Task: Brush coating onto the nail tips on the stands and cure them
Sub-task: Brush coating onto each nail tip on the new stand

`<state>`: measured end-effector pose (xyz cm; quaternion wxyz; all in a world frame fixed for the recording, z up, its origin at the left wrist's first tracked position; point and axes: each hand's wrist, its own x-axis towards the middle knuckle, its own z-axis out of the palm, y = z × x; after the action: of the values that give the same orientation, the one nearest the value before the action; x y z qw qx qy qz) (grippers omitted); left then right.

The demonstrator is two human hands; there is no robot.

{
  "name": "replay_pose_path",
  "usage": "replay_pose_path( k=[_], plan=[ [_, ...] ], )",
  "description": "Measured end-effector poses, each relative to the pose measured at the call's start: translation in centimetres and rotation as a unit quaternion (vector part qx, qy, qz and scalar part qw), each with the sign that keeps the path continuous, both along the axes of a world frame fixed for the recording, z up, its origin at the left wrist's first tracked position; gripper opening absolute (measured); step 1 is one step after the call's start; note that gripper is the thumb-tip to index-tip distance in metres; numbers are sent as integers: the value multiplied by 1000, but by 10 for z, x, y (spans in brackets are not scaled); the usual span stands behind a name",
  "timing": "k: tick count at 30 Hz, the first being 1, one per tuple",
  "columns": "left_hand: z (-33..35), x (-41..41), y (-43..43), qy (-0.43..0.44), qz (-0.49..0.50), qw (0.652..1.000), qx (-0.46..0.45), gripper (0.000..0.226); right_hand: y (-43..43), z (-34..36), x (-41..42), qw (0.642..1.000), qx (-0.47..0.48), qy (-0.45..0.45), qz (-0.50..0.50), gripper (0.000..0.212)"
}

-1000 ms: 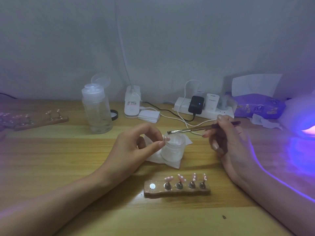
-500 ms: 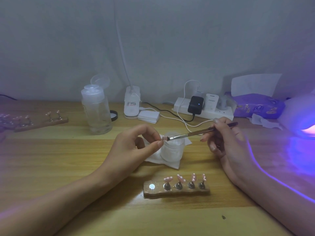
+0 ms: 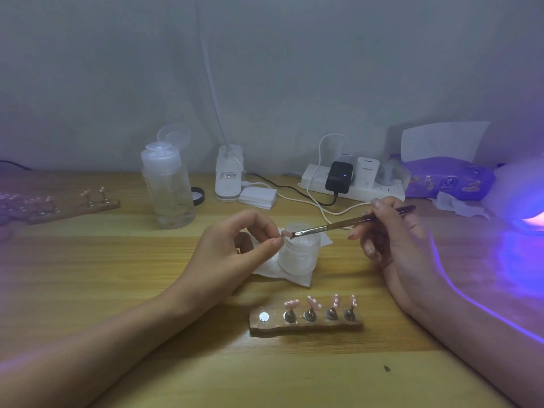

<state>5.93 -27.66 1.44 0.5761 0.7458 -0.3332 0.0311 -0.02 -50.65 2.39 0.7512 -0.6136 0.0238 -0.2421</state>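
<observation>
Curing lamp (image 3: 521, 187) cut by right edge, left stand (image 3: 73, 209) blurred, pinched nail tip (image 3: 285, 232) mostly hidden

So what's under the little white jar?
A white paper wipe lies flat under the jar, on the wooden table. Its corners stick out. The part right beneath the jar is hidden, and the left hand covers its left side.

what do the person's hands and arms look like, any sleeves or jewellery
Both forearms are bare, with no sleeves in view. Neither the left hand nor the right hand shows a ring, watch or bracelet. Violet light edges the right forearm.
</observation>
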Motion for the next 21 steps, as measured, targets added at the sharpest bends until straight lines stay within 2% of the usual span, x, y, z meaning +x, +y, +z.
replay_pose_path(
  k=[4, 9, 11, 13, 16, 19, 21],
  plan=[
    [9, -2, 3, -58, 37, 996, -58, 9, -1, 2, -1, 1000, 20, 6, -12, 28],
    [59, 0, 18, -111, 42, 975, -189, 8, -1, 1, 1, 999, 43, 6, -12, 30],
    [72, -3, 24, -127, 49, 968, -208, 9, -1, 0, 2, 999, 45, 12, -13, 31],
    [70, -11, 29, -116, 40, 976, -180, 9, -1, 0, 2, 999, 46, 19, -18, 31],
    [49, -28, 36, -64, 20, 995, -79, 7, -1, 2, 3, 997, 67, 26, -9, 29],
    [28, -42, 42, 31, -19, 999, 14, 11, -1, 4, 2, 997, 75, 34, -8, 28],
    [20, -45, 43, 111, -48, 992, 37, 8, 0, 4, 2, 997, 70, 35, -11, 29]
  ],
)
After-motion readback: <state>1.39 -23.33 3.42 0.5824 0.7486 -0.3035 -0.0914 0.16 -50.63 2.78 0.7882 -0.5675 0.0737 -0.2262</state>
